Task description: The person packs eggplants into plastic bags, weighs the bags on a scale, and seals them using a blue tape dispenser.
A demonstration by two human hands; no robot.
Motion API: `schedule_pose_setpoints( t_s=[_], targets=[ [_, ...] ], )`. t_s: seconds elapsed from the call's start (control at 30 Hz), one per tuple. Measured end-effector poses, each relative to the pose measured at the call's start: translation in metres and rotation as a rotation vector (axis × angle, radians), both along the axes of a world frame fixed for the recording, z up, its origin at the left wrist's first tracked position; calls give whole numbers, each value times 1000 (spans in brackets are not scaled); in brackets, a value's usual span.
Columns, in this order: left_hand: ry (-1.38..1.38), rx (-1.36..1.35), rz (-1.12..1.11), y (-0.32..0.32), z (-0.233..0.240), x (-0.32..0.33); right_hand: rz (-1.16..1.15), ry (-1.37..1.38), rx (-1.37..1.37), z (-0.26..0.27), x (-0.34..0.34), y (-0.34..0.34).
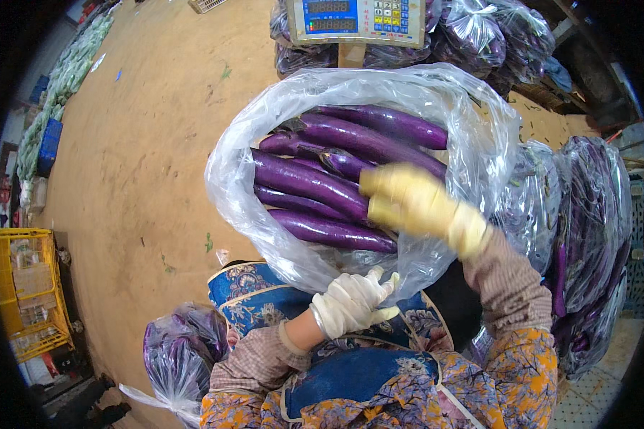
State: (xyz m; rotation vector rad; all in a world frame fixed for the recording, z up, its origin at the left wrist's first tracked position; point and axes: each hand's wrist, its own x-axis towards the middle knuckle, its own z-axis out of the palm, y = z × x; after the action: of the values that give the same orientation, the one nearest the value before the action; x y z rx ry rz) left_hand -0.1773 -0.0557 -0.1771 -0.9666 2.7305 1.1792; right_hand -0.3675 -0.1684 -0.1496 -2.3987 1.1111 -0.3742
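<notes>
A large clear plastic bag (231, 145) lies wide open before me, its rim folded outward. Inside it, long purple eggplants (316, 182) are laid side by side, with a shorter one on top. My right hand (418, 201), in a yellow glove and blurred, is over the right part of the eggplants; its fingertips are beside the short one, and whether it grips anything cannot be told. My left hand (354, 303), in a whitish glove, is at the near edge of the bag, fingers partly spread; the picture does not settle whether it pinches the plastic.
A digital scale display (357, 21) stands beyond the bag, with filled bags of eggplants (469, 40) behind. More bagged eggplants (590, 230) stand at the right. A tied bag (182, 354) sits at the lower left. A yellow crate (32, 289) is at the far left.
</notes>
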Motion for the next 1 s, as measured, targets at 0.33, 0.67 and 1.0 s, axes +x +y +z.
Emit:
schedule_pose_setpoints(
  t_s=[0.33, 0.67, 1.0],
  targets=[
    [-136, -397, 121, 24, 0, 17, -310, 234, -141, -25, -16, 69],
    [-135, -549, 117, 51, 7, 20, 37, -29, 171, -22, 25, 77],
    [438, -494, 148, 42, 31, -21, -509, -117, -386, -37, -59, 196]
  ],
)
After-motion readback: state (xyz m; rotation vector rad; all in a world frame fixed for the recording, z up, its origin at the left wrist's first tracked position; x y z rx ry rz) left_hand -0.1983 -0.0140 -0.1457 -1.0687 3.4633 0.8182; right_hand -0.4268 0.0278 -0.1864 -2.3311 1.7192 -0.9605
